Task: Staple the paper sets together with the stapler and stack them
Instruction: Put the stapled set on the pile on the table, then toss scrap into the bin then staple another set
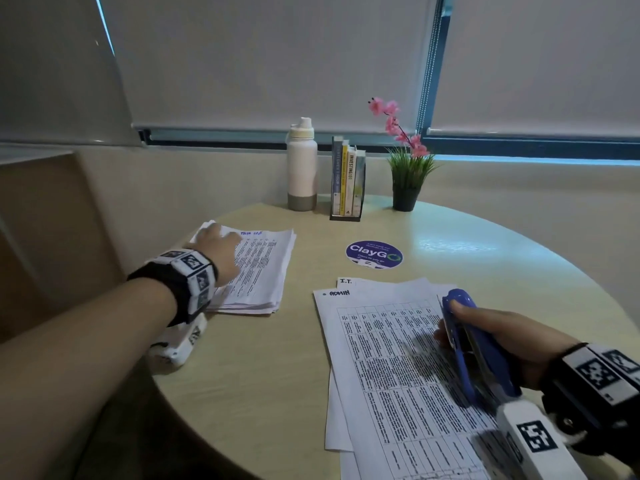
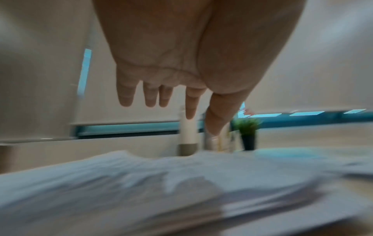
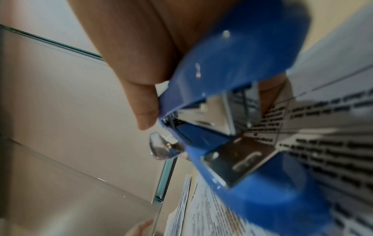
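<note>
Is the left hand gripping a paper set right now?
No. In the left wrist view the left hand has straight fingers held above the paper stack, gripping nothing.

Grip: the right hand (image 3: 129, 52) is wrapped around the blue stapler (image 3: 232, 67), thumb along its left edge.
Stapler: mouth parted, metal anvil plate (image 3: 240, 161) exposed on the lower arm.
Papers: printed sheets (image 3: 327, 143) lie under and beside the stapler, text blurred.
Desk: a pale strip (image 3: 343, 27) at upper right.
</note>
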Motion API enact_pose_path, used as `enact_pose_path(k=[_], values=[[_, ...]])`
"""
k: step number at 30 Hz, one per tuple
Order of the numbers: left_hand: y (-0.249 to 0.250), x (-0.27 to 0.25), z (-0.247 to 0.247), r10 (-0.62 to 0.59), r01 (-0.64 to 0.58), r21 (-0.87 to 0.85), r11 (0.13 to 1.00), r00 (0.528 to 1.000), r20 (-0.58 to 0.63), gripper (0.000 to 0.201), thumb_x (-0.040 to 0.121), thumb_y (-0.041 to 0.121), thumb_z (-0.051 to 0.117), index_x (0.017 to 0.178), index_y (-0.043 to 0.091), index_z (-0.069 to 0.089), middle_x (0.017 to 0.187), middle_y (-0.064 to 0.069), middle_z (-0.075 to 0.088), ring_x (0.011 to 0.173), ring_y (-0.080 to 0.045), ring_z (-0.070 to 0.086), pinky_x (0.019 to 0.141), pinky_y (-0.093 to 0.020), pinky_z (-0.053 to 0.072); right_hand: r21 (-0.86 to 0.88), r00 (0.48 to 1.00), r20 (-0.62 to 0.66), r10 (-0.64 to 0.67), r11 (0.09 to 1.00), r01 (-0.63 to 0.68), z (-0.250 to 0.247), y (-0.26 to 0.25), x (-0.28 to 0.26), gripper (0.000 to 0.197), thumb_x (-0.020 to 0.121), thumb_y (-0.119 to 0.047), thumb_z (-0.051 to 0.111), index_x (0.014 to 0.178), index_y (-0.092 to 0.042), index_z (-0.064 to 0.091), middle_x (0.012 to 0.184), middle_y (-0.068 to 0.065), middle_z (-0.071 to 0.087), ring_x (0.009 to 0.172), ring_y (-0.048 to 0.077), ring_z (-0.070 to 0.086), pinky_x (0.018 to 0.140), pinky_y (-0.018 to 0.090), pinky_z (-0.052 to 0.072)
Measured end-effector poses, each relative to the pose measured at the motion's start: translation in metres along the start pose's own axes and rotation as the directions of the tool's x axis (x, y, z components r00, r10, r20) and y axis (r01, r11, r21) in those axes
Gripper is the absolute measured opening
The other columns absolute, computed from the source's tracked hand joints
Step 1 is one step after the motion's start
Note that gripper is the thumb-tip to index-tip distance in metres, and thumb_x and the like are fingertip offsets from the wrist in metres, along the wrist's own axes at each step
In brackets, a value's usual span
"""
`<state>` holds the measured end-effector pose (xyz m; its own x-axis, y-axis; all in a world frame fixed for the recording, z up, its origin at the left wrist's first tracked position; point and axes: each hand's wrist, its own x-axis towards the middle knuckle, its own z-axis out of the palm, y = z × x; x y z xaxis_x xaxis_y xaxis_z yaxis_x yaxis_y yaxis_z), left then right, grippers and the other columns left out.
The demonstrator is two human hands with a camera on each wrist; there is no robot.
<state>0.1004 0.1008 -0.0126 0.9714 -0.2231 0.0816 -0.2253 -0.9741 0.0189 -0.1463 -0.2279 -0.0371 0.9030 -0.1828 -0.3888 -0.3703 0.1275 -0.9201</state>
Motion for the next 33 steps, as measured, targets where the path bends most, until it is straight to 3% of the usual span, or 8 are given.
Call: enact_pose_path(k=[4, 10, 13, 16, 19, 22, 25, 33], values=[[0.079, -0.019, -0.006, 0.291, -0.287, -0.044, 0.957, 0.949, 0.122, 0.052, 0.088, 0.038, 0.055, 0.137, 0.025, 0.043, 0.145, -0.003, 0.037, 0.13, -0.025, 0.04, 0.106, -0.041, 0.036, -0.013, 0.999, -0.049, 0.018, 1.0, -0.019, 0.003, -0.001, -0.005, 0.041, 0.074, -0.034, 0.061, 0.087, 0.004, 0.064, 0.07, 0.018, 0.068, 0.052, 0.027, 0.065, 0.045, 0.027, 0.051], [0.147, -0.045, 0.002, 0.453, -0.448, -0.122, 0.886, 0.775, 0.441, 0.082, 0.083, 0.055, 0.063, 0.146, 0.014, 0.031, 0.15, -0.003, 0.037, 0.134, -0.023, 0.039, 0.109, -0.034, 0.032, -0.048, 0.992, -0.127, -0.004, 0.999, -0.002, -0.006, -0.006, -0.017, 0.043, 0.09, -0.032, 0.053, 0.102, 0.009, 0.061, 0.082, 0.022, 0.063, 0.039, 0.018, 0.058, 0.035, 0.019, 0.042], [0.158, -0.055, 0.007, 0.496, -0.533, -0.055, 0.844, 0.738, 0.458, 0.077, 0.076, 0.061, 0.066, 0.134, 0.017, 0.045, 0.135, -0.003, 0.05, 0.119, -0.024, 0.05, 0.105, -0.038, 0.038, -0.124, 0.989, -0.139, -0.05, 0.992, 0.033, -0.011, -0.009, -0.022, 0.036, 0.091, -0.031, 0.053, 0.089, 0.004, 0.062, 0.062, 0.014, 0.064, 0.039, 0.018, 0.058, 0.037, 0.018, 0.042], [0.171, -0.066, 0.008, 0.551, -0.603, -0.032, 0.797, 0.705, 0.447, 0.062, 0.074, 0.064, 0.065, 0.105, 0.012, 0.051, 0.111, -0.008, 0.056, 0.097, -0.026, 0.055, 0.089, -0.038, 0.046, -0.256, 0.981, -0.166, -0.104, 0.965, 0.059, -0.012, -0.015, -0.018, 0.032, 0.086, -0.034, 0.058, 0.089, -0.001, 0.059, 0.07, 0.016, 0.062, 0.058, 0.026, 0.059, 0.052, 0.026, 0.048], [0.181, -0.076, 0.008, 0.56, -0.647, 0.056, 0.76, 0.696, 0.449, 0.074, 0.076, 0.067, 0.059, 0.121, 0.01, 0.047, 0.125, -0.009, 0.05, 0.112, -0.028, 0.053, 0.094, -0.04, 0.045, -0.425, 0.982, -0.136, -0.135, 0.903, 0.065, -0.007, -0.028, -0.005, 0.027, 0.081, -0.033, 0.068, 0.088, -0.009, 0.06, 0.084, 0.017, 0.064, 0.078, 0.029, 0.061, 0.073, 0.041, 0.05], [0.186, -0.079, 0.009, 0.56, -0.667, 0.117, 0.736, 0.697, 0.448, 0.07, 0.076, 0.071, 0.056, 0.117, 0.014, 0.051, 0.12, -0.008, 0.052, 0.104, -0.027, 0.055, 0.083, -0.037, 0.046, -0.718, 0.983, -0.134, -0.128, 0.696, -0.008, 0.005, -0.041, 0.017, 0.014, 0.079, -0.026, 0.067, 0.085, -0.018, 0.056, 0.101, 0.014, 0.067, 0.093, 0.031, 0.065, 0.091, 0.042, 0.051], [0.187, -0.077, 0.013, 0.586, -0.691, 0.133, 0.71, 0.685, 0.434, 0.07, 0.075, 0.074, 0.054, 0.11, 0.014, 0.054, 0.117, -0.007, 0.053, 0.099, -0.026, 0.057, 0.083, -0.039, 0.049, -0.917, 0.978, -0.15, -0.147, 0.392, -0.081, 0.024, -0.046, 0.037, 0.024, 0.081, -0.026, 0.062, 0.099, -0.011, 0.059, 0.099, 0.009, 0.065, 0.088, 0.025, 0.062, 0.079, 0.029, 0.047], [0.191, -0.083, 0.011, 0.578, -0.692, 0.114, 0.713, 0.672, 0.463, 0.068, 0.069, 0.076, 0.059, 0.089, 0.011, 0.06, 0.094, -0.012, 0.061, 0.076, -0.025, 0.057, 0.065, -0.032, 0.045, -0.986, 0.976, -0.146, -0.159, -0.061, -0.157, 0.055, -0.04, 0.053, 0.043, 0.098, -0.039, 0.033, 0.112, -0.005, 0.056, 0.099, 0.012, 0.051, 0.101, 0.026, 0.054, 0.094, 0.035, 0.04]])
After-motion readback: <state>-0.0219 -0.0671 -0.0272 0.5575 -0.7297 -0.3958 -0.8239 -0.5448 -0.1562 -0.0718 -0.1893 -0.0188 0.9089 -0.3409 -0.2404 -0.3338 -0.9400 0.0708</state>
